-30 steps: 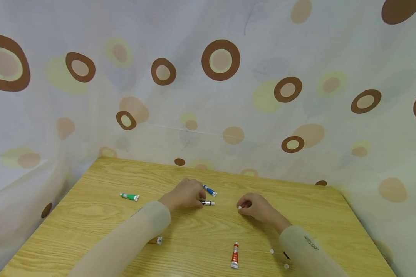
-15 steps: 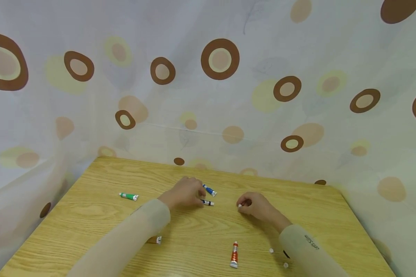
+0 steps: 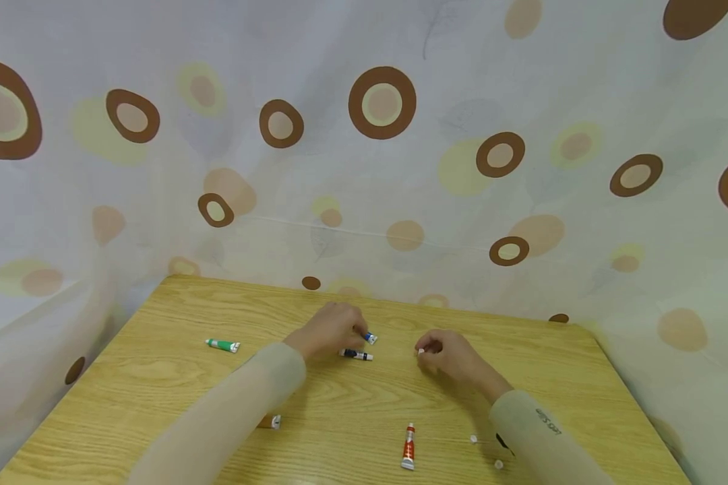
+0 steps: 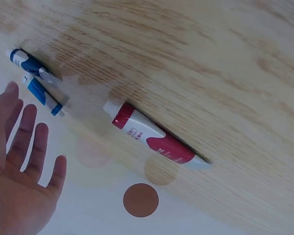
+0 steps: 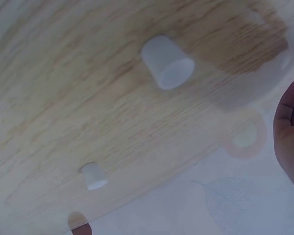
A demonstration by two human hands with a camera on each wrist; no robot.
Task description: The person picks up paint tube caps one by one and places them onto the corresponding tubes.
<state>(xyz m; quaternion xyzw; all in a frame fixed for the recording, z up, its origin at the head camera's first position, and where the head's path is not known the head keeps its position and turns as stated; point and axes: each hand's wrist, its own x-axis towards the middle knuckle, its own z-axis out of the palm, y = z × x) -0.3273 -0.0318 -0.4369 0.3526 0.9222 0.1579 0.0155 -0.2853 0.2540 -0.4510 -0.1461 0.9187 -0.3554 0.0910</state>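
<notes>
In the head view my left hand [image 3: 334, 328] reaches over a blue paint tube [image 3: 371, 338], covering part of it. Just below lies a dark blue paint tube [image 3: 356, 355] with a white neck. The left wrist view shows the left hand [image 4: 27, 161] with its fingers extended, close to the blue tube [image 4: 43, 96] and the dark blue tube [image 4: 32, 64]. A red paint tube [image 4: 154, 138] fills the middle of that view. My right hand [image 3: 455, 356] pinches a small white cap [image 3: 421, 351] between thumb and finger. Only that hand's edge [image 5: 290, 125] shows in the right wrist view.
On the wooden table [image 3: 334, 431] a green paint tube [image 3: 222, 345] lies to the left. A brownish tube [image 3: 271, 422] is partly behind the left sleeve. Two white caps, one farther up [image 3: 474, 439], one lower [image 3: 499, 465], sit by the right sleeve. A patterned curtain [image 3: 340, 168] surrounds the table.
My left hand has shifted from the dark blue tube to the blue one, exposing more of the dark tube. The right hand stays nearly in place with the cap.
</notes>
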